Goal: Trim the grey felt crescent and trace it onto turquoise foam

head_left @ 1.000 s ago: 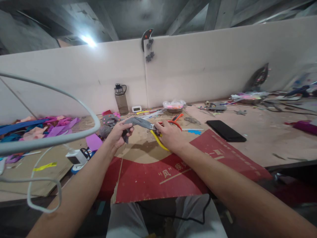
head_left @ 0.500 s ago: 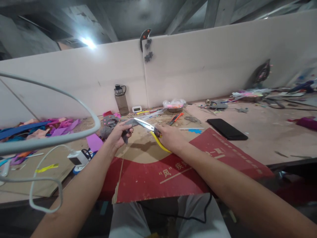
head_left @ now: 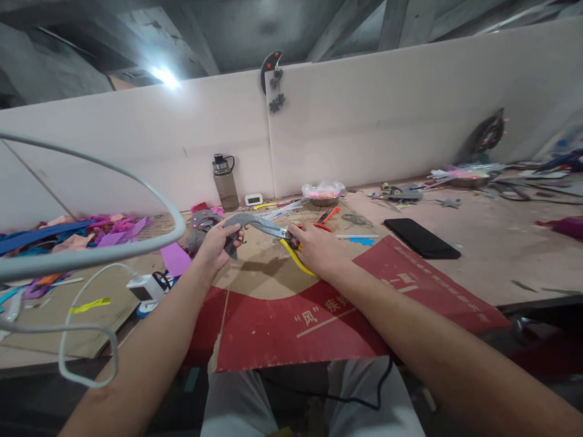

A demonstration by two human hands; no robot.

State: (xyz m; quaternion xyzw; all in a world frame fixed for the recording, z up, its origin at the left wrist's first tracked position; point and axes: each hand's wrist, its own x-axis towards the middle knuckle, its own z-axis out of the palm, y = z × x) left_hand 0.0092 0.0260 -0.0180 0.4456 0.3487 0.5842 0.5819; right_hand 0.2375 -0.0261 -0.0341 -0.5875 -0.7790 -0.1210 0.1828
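My left hand is closed on a piece of dark grey felt, with part of it hanging below the fingers. My right hand grips a pair of scissors with a yellow handle and a red one. Its blades point left and meet the felt's upper strip in front of my left fingertips. The exact cut line is too small to make out. Both hands are above a red and brown cardboard sheet at the table's front edge.
A grey bottle and small white display stand by the partition. On the right lies a black phone. Coloured felt scraps and a white charger are at left, where a pale curved tube crosses the view.
The scissor handles have spread apart, and the red one now shows. The blades have come onto the grey felt, which stretches further right. The view has shifted slightly.
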